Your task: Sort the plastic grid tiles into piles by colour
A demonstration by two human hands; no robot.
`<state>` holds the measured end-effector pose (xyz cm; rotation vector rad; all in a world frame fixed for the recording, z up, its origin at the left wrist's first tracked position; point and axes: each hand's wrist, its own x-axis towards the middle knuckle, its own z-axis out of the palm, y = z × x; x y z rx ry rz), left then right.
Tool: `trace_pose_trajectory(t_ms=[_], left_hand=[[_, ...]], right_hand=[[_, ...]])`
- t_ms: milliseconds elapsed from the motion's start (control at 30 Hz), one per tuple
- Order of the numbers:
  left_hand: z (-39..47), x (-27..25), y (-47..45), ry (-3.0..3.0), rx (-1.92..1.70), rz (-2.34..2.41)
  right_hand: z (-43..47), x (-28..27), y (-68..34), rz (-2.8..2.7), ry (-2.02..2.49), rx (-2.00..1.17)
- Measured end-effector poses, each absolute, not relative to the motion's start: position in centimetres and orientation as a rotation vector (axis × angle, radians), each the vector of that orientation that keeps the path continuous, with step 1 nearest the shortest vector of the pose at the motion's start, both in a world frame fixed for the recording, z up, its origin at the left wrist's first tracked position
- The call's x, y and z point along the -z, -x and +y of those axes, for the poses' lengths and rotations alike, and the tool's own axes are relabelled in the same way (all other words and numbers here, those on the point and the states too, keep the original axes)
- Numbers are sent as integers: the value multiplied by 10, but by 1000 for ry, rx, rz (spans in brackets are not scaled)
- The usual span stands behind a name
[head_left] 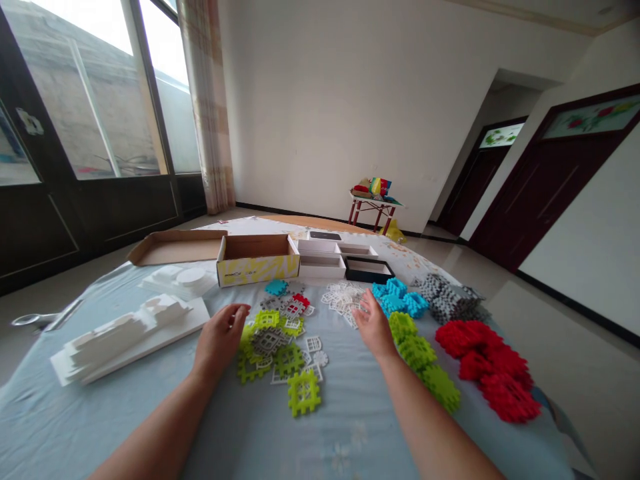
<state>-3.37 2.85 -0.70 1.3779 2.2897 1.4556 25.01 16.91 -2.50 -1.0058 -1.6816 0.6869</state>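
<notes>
My left hand is beside the left edge of a mixed pile, its fingers loosely bent with a small gap between them and nothing visible in it. The pile has lime green square building tiles, grey tiles and white window-shaped pieces. My right hand has its fingers apart and is empty, next to a heap of white lattice pieces. Just right of it lie blue tile stacks and green tile stacks. A red tile and a blue tile top the middle pile.
Red stacks and grey stacks lie at the right. Behind stand an open cardboard box, white trays and a black-edged tray. White foam-like blocks occupy the left, on a light blue tablecloth.
</notes>
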Motion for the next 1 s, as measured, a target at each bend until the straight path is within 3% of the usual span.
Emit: trace_pose_trajectory(t_ms=[267,467,700,1000], left_hand=[[29,8,33,-1479,-1421,2331],[29,7,30,-1516,-1402,2343],[28,7,29,-1535,-1401,2370],[28,8,31,-1536,-1397,2378]], right_hand=[[112,6,-253,-2072,956,-794],[67,-5,-241,-2370,647,-778],[75,8,-239,-2412,665,-531],[70,6,-238,-2469,708,-629]])
